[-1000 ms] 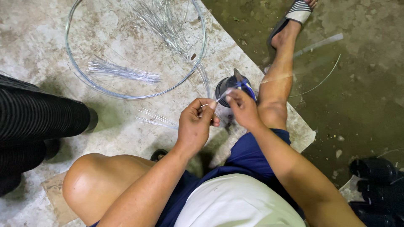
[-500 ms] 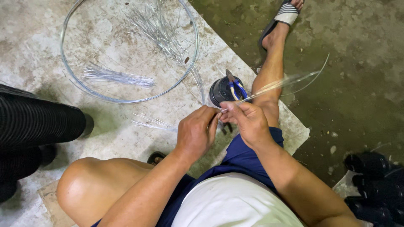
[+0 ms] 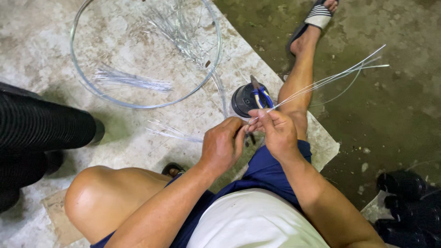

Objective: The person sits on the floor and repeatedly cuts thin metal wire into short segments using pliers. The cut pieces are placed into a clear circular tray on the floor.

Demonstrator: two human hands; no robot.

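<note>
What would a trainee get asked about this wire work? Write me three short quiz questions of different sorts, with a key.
1. True or false: both hands, the left hand and the right hand, pinch the same bundle of thin wires.
2. What lies in the black pot? A) pliers with blue handles B) a hammer C) a paintbrush
3. On which of the person's sides do the wires' free ends stick out?

Key: 1 true; 2 A, the pliers; 3 the right, over the lower leg.

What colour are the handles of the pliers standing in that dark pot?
Blue, seen in the head view: pliers in the pot.
</note>
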